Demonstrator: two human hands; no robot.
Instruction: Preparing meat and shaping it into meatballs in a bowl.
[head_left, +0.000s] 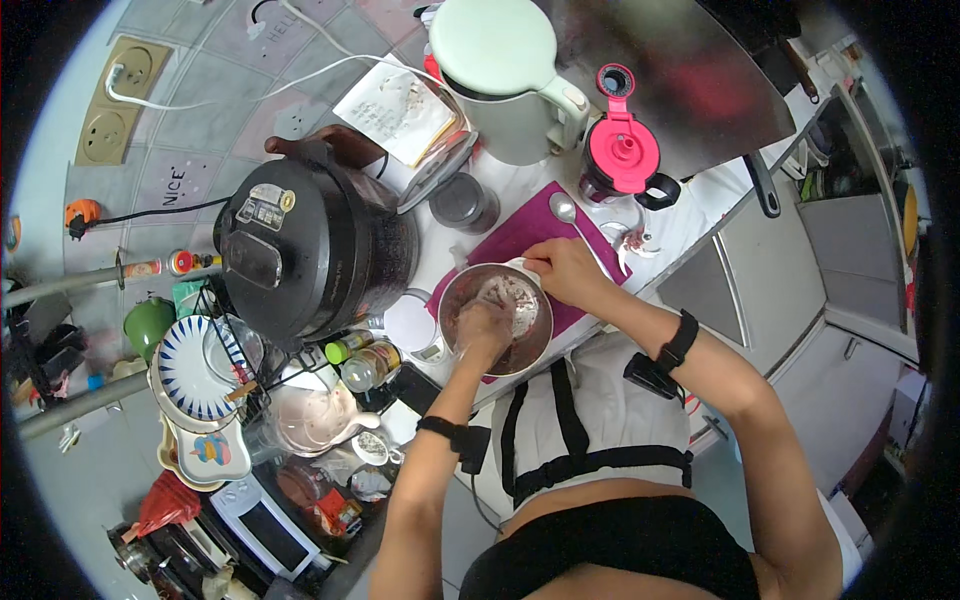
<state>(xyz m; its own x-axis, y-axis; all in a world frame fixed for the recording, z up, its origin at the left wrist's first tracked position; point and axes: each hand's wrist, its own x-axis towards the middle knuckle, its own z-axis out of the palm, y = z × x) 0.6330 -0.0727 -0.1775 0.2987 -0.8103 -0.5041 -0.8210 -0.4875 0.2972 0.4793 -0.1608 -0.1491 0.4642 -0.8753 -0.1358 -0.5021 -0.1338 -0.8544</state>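
A metal bowl (534, 349) with a white handle stands on a magenta cloth (510, 232). White flour-like powder (517, 296) with reddish-brown streaks lies inside it. My left hand (482, 328) reaches down into the bowl at the powder's edge; its fingertips are blurred and partly hidden. At the far right of the rim, my right hand (564, 271) grips the bowl by its handle. Just beyond that hand a metal spoon (564, 208) rests on the cloth. A round white kitchen scale (410, 322) sits left of the bowl.
A black electric pressure cooker (322, 247) stands at left. Behind are a pale green kettle (495, 45), a lidded dark jar (457, 201) and a pink-lidded cup (622, 154). Spice jars (369, 366) and a dish rack with plates (199, 367) crowd the left side. A counter edge (675, 259) runs at right.
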